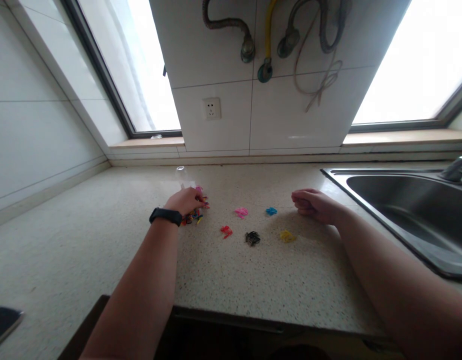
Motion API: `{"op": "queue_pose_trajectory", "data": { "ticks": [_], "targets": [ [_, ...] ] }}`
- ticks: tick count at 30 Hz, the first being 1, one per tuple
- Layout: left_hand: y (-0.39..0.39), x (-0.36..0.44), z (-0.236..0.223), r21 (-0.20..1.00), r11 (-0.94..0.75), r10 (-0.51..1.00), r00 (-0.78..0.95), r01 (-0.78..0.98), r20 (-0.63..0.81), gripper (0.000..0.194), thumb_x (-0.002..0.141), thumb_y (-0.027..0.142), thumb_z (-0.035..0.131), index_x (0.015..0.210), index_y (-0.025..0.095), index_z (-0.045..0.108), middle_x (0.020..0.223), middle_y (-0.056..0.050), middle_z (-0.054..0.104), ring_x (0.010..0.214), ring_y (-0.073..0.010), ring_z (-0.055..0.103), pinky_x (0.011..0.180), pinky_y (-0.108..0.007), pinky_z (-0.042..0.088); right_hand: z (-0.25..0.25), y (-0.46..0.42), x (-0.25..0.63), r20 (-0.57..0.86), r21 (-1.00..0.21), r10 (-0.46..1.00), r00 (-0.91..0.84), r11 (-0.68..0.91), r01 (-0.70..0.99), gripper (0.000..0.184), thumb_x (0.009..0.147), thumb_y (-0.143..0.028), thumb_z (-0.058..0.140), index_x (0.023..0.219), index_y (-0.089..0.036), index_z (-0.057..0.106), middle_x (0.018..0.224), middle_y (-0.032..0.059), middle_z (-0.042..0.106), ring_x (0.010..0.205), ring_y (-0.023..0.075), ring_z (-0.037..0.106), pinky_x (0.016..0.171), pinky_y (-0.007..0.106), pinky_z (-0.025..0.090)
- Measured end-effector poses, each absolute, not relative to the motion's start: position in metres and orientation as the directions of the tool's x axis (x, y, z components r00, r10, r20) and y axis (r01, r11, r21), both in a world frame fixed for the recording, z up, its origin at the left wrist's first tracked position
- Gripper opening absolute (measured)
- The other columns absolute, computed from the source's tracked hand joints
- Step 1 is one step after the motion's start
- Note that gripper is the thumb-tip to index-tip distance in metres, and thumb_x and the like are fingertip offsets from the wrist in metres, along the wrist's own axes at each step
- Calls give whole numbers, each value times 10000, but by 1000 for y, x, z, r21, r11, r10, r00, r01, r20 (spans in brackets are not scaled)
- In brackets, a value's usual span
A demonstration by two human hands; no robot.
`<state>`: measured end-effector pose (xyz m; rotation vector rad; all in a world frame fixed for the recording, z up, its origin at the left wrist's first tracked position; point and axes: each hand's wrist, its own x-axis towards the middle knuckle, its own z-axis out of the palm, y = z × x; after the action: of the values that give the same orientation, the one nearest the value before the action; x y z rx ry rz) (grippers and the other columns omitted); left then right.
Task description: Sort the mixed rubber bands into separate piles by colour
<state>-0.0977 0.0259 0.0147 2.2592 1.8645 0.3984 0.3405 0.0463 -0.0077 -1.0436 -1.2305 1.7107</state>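
1. Head view: left hand, black band on its wrist, bent over the mixed pile of small coloured loops; can't tell whether its fingers grip any
2. Right hand low over the counter, fingers curled inward, nearest the blue loops; can't tell if they close on anything
3. Sorted heaps between the hands: pink loops beside blue at back; red loops, black loops, yellow loops nearer me
4. Clear container just behind left hand; steel sink at right
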Motion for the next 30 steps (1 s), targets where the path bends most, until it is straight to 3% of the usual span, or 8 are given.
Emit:
{"op": "queue_pose_trajectory", "data": {
  "ticks": [3,9,13,16,23,30],
  "targets": [
    [20,-91,23,366,-249,968,221,897,117,205,774,374,674,809,183,738,753,-59,710,662,-156,594,616,-266,404,-9,47,342,-172,-963,909,-380,-236,-128,332,764,-331,775,653,-173,506,553,-76,282,471,47,196,397,208,163],
    [5,-60,37,610,-419,904,372,673,210,283,847,421,628,892,157,719,722,-34,663,635,-123,544,571,-238,391,-9,48,342,-161,-964,906,-392,-229,-132,305,774,-322,768,671,-166,527,564,-75,291,478,45,200,395,196,164],
    [-7,-37,40,808,-401,892,386,432,237,281,843,423,660,900,152,704,705,-18,620,629,-102,512,554,-216,385,-8,48,341,-166,-964,907,-387,-232,-131,294,766,-316,773,673,-162,540,561,-71,310,479,45,209,392,193,172],
    [-12,-27,41,893,-344,890,403,290,212,273,825,419,689,898,156,700,668,4,583,591,-85,480,519,-199,354,-8,48,340,-159,-965,909,-384,-225,-133,299,763,-318,776,670,-164,538,555,-75,302,475,45,200,389,194,173],
    [-15,-29,42,953,-231,848,522,199,97,258,774,398,738,848,154,700,647,16,584,579,-71,479,524,-195,345,-9,49,341,-152,-973,914,-375,-206,-107,322,754,-344,776,675,-184,507,557,-78,296,475,54,202,389,212,179],
    [-16,-31,42,971,-211,858,497,115,128,292,723,418,775,821,155,695,646,22,578,552,-62,444,509,-198,338,-8,49,341,-161,-975,916,-369,-205,-84,298,756,-352,772,691,-178,540,560,-73,313,476,55,214,391,213,190]
  ]
}}
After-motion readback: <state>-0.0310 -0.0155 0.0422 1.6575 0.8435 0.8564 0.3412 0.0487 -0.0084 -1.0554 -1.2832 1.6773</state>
